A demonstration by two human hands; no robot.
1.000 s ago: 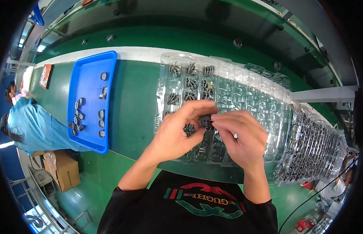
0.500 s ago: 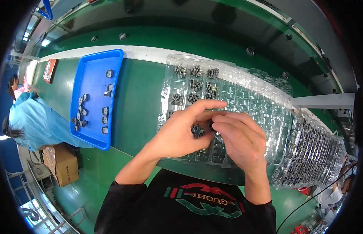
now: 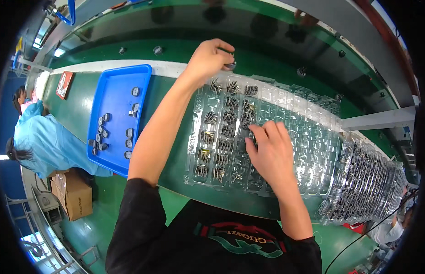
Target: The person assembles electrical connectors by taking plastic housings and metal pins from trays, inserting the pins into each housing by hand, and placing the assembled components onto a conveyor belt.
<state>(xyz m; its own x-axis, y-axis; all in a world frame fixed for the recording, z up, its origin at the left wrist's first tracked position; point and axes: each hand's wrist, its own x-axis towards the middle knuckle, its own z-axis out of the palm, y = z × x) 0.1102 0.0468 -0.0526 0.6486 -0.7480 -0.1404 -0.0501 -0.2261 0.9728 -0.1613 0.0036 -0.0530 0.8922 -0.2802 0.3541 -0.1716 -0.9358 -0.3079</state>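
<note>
My left hand (image 3: 209,60) is stretched out past the far edge of the clear plastic tray, above the green conveyor belt. Its fingers are pinched on a small round grey part (image 3: 230,65). My right hand (image 3: 274,155) hovers low over the clear blister tray (image 3: 285,98), fingers bent and apart. Its index fingertip is close to a pocket of small dark metal parts (image 3: 247,119); nothing shows between finger and thumb. Several pockets at the tray's left hold such metal parts (image 3: 225,145), stacked in rows, some with brassy pins.
A blue tray (image 3: 115,71) with several round grey parts stands left on the green table (image 3: 169,98). Stacked filled blister trays (image 3: 365,182) are at right. Round parts (image 3: 158,50) sit on the belt beyond. A person in blue (image 3: 52,141) is at far left, near a cardboard box (image 3: 72,196).
My hands were together over the tray and have parted. The left moved away to the belt with the round part; the right dropped lower over the tray.
</note>
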